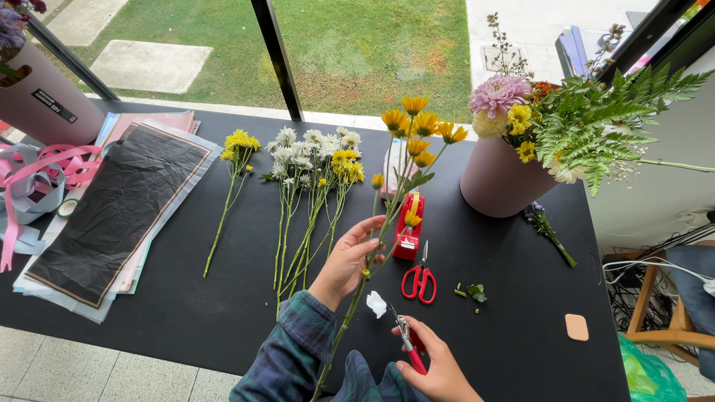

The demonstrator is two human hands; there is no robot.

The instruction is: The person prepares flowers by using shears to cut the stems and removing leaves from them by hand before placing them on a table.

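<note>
A big pink vase [497, 182] stands on the right side of the black table [514, 253]. It holds a pink fluffy flower [497, 94], small yellow flowers [520, 119] and green fern leaves [603, 119]. Another pink vase [45, 100] stands at the far left corner, and I can see only a bit of purple flower at its top.

My left hand [348, 260] has its fingers closed around the green stem of a yellow flower branch [387, 223]. The stem leans from near my lap up toward the window, and the yellow blooms [421, 123] are at the top end, above the table.

My right hand [436, 365] is gripping small red-handled clippers [408, 342]. Their metal tip points up toward the stem and sits just beside it. A small white scrap [377, 304] lies between my two hands.

A red tape holder [408, 227] stands right behind the stem. Red scissors [421, 279] lie just next to it. A few cut green leaves [473, 292] lie near the scissors.

To the left of my hand lie white and yellow flowers [313, 160] in a row, and one yellow flower stem [232, 179] lies by itself. Further left is a stack of wrapping paper [119, 208] with a black sheet on top, and pink and grey ribbons [37, 179] beside it. A small purple sprig [547, 229] lies by the big vase. A little tan pad [576, 327] lies near the table's right edge.
</note>
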